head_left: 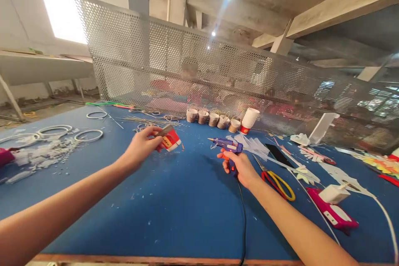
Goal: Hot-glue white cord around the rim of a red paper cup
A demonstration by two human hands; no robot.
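My left hand (146, 143) is closed on a small red and white paper cup (171, 140), tilted on its side above the blue table. A brownish strip (164, 130) lies along the cup at my fingers; I cannot tell how it is fixed. In my right hand (240, 164) is a blue hot glue gun (226, 144), its nozzle pointing left towards the cup but apart from it. The glue gun's black cord (243, 216) runs down over the table's front edge.
Behind stand several wrapped small cups (213, 119) and a leaning paper cup stack (250, 118). Yellow-and-red-handled scissors (277, 183), a black phone (278, 154) and a pink power strip (335, 212) lie right. White rings (89, 136) and glue scraps (50, 153) lie left. A perforated metal screen (168, 58) rises behind.
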